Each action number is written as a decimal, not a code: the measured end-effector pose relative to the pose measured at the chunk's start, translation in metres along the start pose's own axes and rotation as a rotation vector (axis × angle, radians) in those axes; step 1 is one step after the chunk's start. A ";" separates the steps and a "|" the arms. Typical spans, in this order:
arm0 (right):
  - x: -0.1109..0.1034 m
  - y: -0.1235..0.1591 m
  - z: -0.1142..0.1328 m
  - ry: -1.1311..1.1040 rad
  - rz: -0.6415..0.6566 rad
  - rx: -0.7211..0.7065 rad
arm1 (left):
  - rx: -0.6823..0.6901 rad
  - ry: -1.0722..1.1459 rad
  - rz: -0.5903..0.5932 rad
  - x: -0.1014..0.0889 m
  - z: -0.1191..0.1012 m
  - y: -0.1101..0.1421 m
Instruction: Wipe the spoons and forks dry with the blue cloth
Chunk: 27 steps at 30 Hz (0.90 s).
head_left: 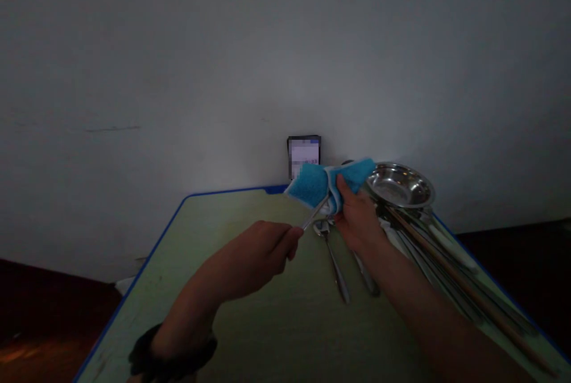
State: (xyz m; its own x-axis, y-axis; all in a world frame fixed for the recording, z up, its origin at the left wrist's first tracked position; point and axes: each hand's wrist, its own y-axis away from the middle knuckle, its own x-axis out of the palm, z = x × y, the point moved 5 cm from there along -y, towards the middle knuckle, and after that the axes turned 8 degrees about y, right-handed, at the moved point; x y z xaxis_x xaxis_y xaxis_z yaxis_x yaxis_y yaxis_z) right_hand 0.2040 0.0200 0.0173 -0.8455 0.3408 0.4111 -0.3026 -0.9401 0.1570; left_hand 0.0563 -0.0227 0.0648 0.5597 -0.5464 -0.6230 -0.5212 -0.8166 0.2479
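Note:
My left hand (272,246) pinches the handle of a slim metal utensil (314,213). Its far end runs into a folded blue cloth (310,184) with a pale edge, so I cannot make out its head. Wrapped around that end, the cloth is gripped by my right hand (359,213), thumb on top. Below the hands, a metal spoon (335,269) lies on the table (250,323). Another piece of cutlery (368,276) rests beside it, partly covered by my right wrist.
A shiny metal bowl (399,185) stands at the back right corner. Several long utensils, one with a brown wooden shaft (464,279), lie along the right edge. A phone (304,154) leans on the wall (214,74) behind the table. A blue rim borders the tabletop.

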 end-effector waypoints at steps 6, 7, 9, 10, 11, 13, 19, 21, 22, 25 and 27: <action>0.012 0.012 -0.009 0.054 0.139 0.084 | -0.022 0.107 0.038 0.007 -0.002 0.000; 0.012 0.012 -0.009 0.090 0.171 0.071 | -0.059 0.148 0.093 0.006 0.000 0.004; 0.013 0.012 -0.006 0.206 0.241 0.029 | -0.117 0.200 0.174 -0.001 0.007 0.014; 0.014 0.012 -0.005 0.270 0.278 0.006 | -0.141 0.212 0.188 -0.007 0.011 0.019; 0.014 0.012 -0.004 0.332 0.317 -0.012 | -0.151 0.224 0.174 -0.015 0.015 0.023; 0.016 0.015 -0.003 0.442 0.411 -0.027 | -0.101 0.232 0.051 -0.033 0.019 0.025; 0.026 0.033 -0.007 0.676 0.682 -0.027 | 0.111 0.075 -0.522 -0.056 0.014 0.011; 0.028 0.037 -0.008 0.716 0.741 -0.027 | 0.185 -0.015 -0.564 -0.052 0.010 0.005; 0.029 0.038 -0.009 0.733 0.762 -0.029 | 0.210 -0.067 -0.591 -0.050 0.009 0.003; 0.030 0.039 -0.009 0.778 0.810 -0.036 | 0.224 -0.175 -0.685 -0.053 0.011 0.003; 0.030 0.039 -0.007 0.827 0.837 -0.056 | 0.208 -0.162 -0.771 -0.059 0.016 0.007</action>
State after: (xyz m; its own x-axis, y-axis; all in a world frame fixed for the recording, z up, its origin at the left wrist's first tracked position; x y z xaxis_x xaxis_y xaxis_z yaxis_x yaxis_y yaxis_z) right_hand 0.1635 -0.0067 0.0301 -0.8117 -0.4726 -0.3434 0.4807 -0.8743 0.0670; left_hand 0.0088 0.0070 0.0914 0.7184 0.2020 -0.6657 -0.1455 -0.8921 -0.4277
